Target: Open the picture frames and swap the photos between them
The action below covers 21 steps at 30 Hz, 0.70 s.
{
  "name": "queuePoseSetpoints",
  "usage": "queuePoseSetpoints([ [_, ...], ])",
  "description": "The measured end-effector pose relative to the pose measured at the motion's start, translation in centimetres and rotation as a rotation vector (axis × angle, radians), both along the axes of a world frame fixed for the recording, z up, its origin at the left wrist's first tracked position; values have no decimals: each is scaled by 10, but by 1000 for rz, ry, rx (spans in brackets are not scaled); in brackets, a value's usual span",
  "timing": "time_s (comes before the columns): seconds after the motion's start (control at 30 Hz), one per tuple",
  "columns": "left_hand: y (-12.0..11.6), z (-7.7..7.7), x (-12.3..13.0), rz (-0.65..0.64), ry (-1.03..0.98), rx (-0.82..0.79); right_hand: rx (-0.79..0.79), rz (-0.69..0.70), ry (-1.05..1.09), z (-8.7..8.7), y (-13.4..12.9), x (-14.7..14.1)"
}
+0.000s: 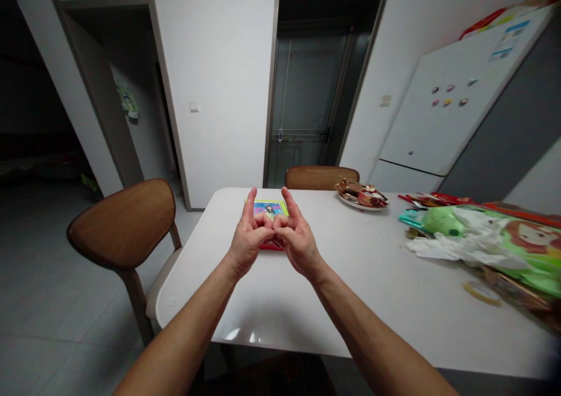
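My left hand [249,235] and my right hand [298,232] meet over the table, their thumbs and curled fingers touching in the middle. Both index fingers point up, while the other fingers are folded in. Nothing shows in either hand. Behind and below them lies a flat, colourful picture item [268,207] with a lime-green border and a drawn figure, partly covered by the hands. A red edge [272,246] shows under the fingers; whether it belongs to the same item I cannot tell.
The white table [350,302] carries a plate of wrapped snacks [363,196] at the back. To the right lie a green bag [442,221], white tissue [468,247] and a tape roll [482,294]. Wooden chairs stand left [127,223] and behind [322,177]. A fridge [447,98] stands back right.
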<state>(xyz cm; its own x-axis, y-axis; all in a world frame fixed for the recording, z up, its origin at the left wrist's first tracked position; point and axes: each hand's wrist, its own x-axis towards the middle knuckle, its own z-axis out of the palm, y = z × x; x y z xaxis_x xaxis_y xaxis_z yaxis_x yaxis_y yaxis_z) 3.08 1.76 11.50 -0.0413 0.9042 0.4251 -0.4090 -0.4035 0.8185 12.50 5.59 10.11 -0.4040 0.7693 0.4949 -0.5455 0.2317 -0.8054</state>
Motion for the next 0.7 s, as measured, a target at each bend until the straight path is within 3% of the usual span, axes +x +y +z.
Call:
queuePoseSetpoints([
  [0.13, 9, -12, -1, 110, -8, -205, -157, -51, -26, -14, 11, 1],
  [0.3, 28, -7, -3, 157, 50, -482, -458, -225, -109, -12, 33, 2],
  [0.43, 39, -3, 3, 134, 91, -573, -491, -150, -235, -7, 41, -4],
  [0.53, 45, -9, 6, 134, 98, -608, -365, -187, -409, -16, 48, -12],
  [0.7, 50, -44, -5, 209, 61, -687, 296, -636, -975, -45, 73, -16],
])
